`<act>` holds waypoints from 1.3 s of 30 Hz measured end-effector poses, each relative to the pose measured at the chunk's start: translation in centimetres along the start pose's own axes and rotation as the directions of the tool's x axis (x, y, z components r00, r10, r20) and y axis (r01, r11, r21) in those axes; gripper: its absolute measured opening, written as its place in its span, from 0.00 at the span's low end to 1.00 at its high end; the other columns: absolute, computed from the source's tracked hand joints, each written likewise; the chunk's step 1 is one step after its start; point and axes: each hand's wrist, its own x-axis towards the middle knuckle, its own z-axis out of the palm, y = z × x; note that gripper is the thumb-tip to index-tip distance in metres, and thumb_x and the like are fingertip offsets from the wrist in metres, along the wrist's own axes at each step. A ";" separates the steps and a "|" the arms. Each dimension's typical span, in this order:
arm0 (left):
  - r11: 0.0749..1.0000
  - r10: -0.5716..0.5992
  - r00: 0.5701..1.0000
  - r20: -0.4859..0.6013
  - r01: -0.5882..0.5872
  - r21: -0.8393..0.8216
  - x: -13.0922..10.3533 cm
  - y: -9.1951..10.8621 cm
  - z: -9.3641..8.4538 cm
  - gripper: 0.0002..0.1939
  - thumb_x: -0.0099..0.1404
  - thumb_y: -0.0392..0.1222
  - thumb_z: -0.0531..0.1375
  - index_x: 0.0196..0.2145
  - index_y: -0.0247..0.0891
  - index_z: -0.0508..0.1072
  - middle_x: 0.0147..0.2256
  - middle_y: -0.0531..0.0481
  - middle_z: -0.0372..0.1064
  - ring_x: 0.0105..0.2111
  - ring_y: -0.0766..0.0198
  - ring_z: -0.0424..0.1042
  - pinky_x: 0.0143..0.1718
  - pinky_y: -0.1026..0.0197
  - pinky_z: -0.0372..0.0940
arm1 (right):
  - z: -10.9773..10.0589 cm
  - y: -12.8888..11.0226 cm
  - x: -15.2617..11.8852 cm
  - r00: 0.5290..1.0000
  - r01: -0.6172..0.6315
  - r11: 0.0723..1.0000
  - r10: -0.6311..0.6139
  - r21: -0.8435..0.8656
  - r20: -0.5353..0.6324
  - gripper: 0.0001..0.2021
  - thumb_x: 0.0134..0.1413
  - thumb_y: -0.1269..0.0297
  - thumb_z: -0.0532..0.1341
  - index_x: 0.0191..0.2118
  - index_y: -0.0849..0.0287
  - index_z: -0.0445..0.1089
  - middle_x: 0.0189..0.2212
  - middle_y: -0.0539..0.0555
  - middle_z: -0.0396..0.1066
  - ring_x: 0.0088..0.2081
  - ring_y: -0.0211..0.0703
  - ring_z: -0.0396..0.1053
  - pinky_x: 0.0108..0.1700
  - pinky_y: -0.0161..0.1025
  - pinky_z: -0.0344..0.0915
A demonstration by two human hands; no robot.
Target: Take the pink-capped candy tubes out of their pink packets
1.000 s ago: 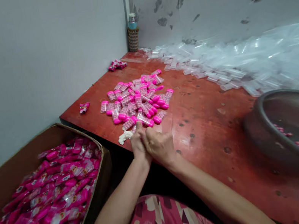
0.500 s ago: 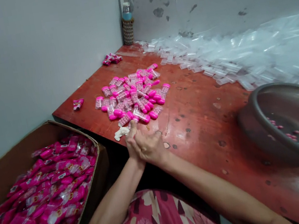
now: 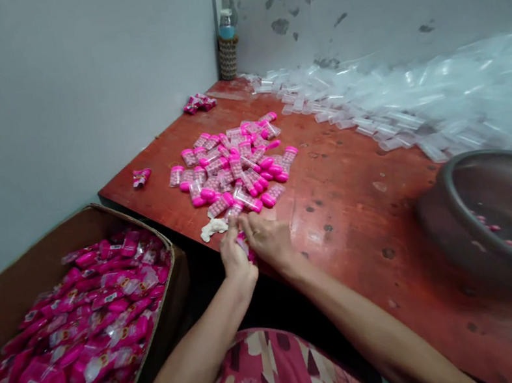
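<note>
Both hands meet at the front edge of the red table (image 3: pixel 342 229). My left hand (image 3: pixel 236 253) is closed round a small pink packet (image 3: pixel 244 246), which shows between the hands. The fingers of my right hand (image 3: pixel 266 236) are pinched together at the packet's top, touching my left fingertips. Just beyond lies a pile of clear tubes with pink caps (image 3: pixel 237 168), filled with small pink balls. A crumpled white piece (image 3: pixel 213 228) rests beside my left fingers.
An open cardboard box (image 3: pixel 176 258) of pink packets stands at the left. A grey basin (image 3: pixel 462 234) with a few pink balls is at the right. Clear empty tubes (image 3: pixel 418 97) are heaped along the back wall. A bottle (image 3: pixel 226 28) stands in the corner.
The hands, clasped together before, have drawn slightly apart at the palms, and the pink packet now shows between them. The whole view has shifted slightly.
</note>
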 end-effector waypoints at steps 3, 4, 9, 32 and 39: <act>0.938 0.052 0.978 0.204 -0.118 0.327 -1.3 0.0 -0.7 0.22 0.54 0.54 0.57 0.14 0.36 0.58 0.11 0.60 0.49 0.12 0.75 0.50 0.16 0.68 0.48 | 0.0 3.2 0.3 0.990 -0.134 0.986 0.130 0.101 0.048 0.23 0.59 0.55 0.42 0.25 0.60 0.67 0.17 0.51 0.66 0.17 0.35 0.61 0.20 0.32 0.45; 0.860 0.074 0.953 0.295 -0.211 0.464 -1.5 0.4 -1.2 0.23 0.55 0.54 0.56 0.12 0.36 0.56 0.11 0.60 0.47 0.12 0.75 0.48 0.16 0.67 0.46 | -0.4 4.3 0.2 0.980 -0.196 0.967 0.190 0.162 0.051 0.24 0.59 0.54 0.42 0.23 0.60 0.66 0.16 0.50 0.66 0.17 0.35 0.61 0.20 0.31 0.47; 0.158 0.323 0.683 0.655 -0.721 0.675 -0.8 3.3 -3.9 0.19 0.61 0.48 0.52 0.16 0.36 0.62 0.16 0.55 0.57 0.19 0.70 0.59 0.24 0.65 0.54 | -2.4 7.5 -1.5 0.962 -0.266 0.942 0.247 0.206 0.115 0.24 0.58 0.52 0.43 0.17 0.59 0.61 0.12 0.48 0.61 0.16 0.35 0.59 0.20 0.31 0.49; -0.570 0.174 0.445 0.879 -0.682 0.458 3.8 -0.2 -1.6 0.06 0.59 0.40 0.55 0.30 0.40 0.71 0.33 0.48 0.66 0.37 0.57 0.60 0.39 0.52 0.53 | -3.6 11.3 -1.0 0.960 -0.099 0.990 0.069 0.100 0.271 0.13 0.57 0.58 0.49 0.39 0.57 0.66 0.34 0.54 0.72 0.34 0.42 0.69 0.34 0.35 0.59; -0.469 0.188 0.393 0.900 -0.769 0.434 2.4 0.4 -2.6 0.06 0.60 0.37 0.53 0.30 0.36 0.69 0.35 0.46 0.68 0.41 0.56 0.62 0.43 0.52 0.53 | -5.2 11.7 -5.7 0.949 -0.296 0.923 0.256 0.247 0.181 0.11 0.55 0.58 0.51 0.36 0.57 0.67 0.30 0.53 0.72 0.29 0.41 0.69 0.33 0.36 0.63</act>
